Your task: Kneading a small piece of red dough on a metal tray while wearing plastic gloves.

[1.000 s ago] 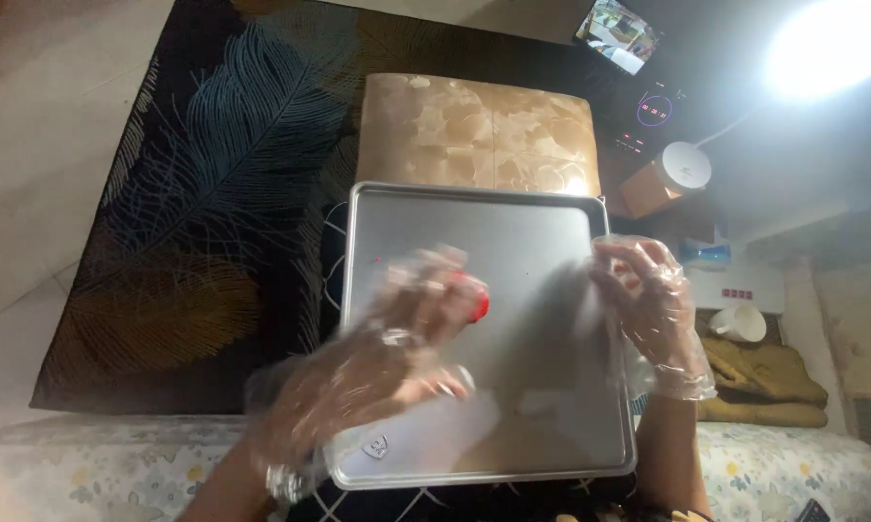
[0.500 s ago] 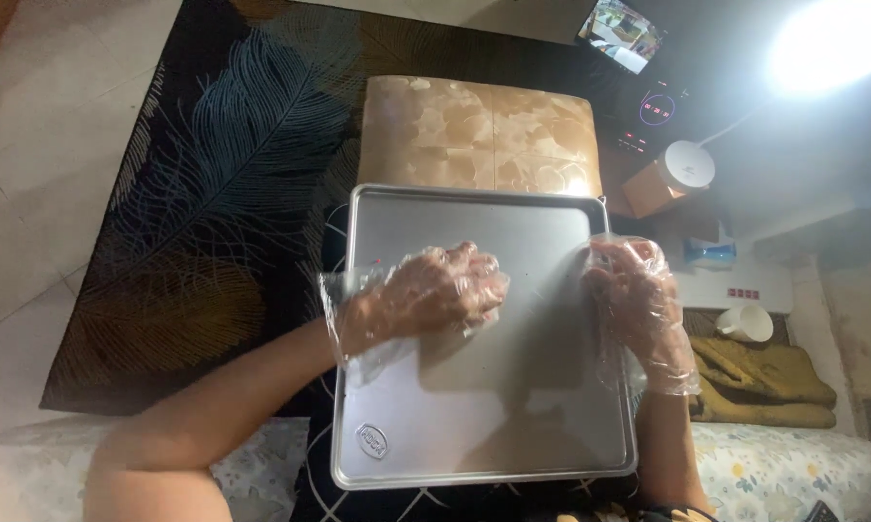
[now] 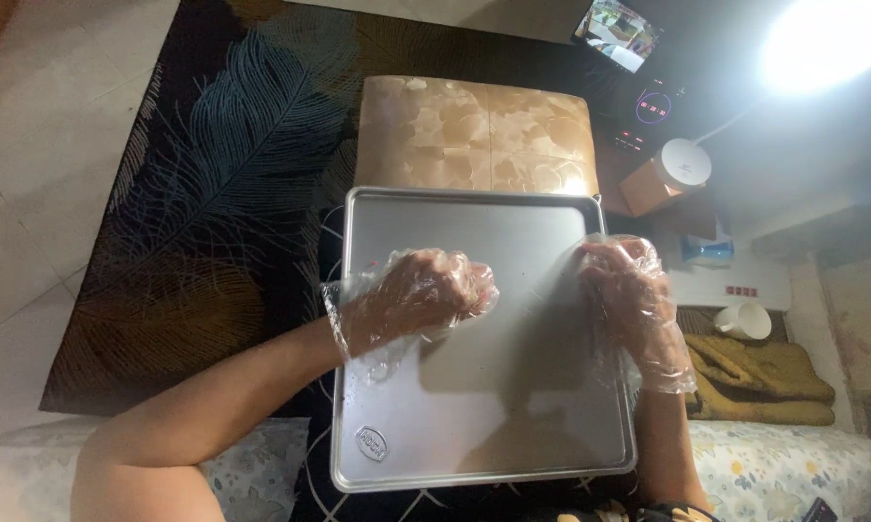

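Note:
A square silver metal tray (image 3: pixel 513 425) with a raised rim lies in front of me. Both my hands wear loose clear plastic gloves. My left hand (image 3: pixel 418 295) rests on the tray's middle left with its fingers curled down against the metal. Whether anything is inside the curl is hidden. My right hand (image 3: pixel 634 300) lies on the tray's right rim, fingers bent over the edge and holding it. A few tiny red specks (image 3: pixel 373 263) sit on the tray near my left hand.
A tan marbled stool top (image 3: pixel 474 130) stands just beyond the tray on a dark feather-patterned rug (image 3: pixel 213 174). To the right are a white round lid on a brown box (image 3: pixel 672 169), a white cup (image 3: pixel 745 319), yellow cloth (image 3: pixel 754 382) and a bright lamp (image 3: pixel 827 39).
My left hand came down from a raised, blurred position with something red at its fingertips and now rests curled on the tray. My right hand stayed on the right rim.

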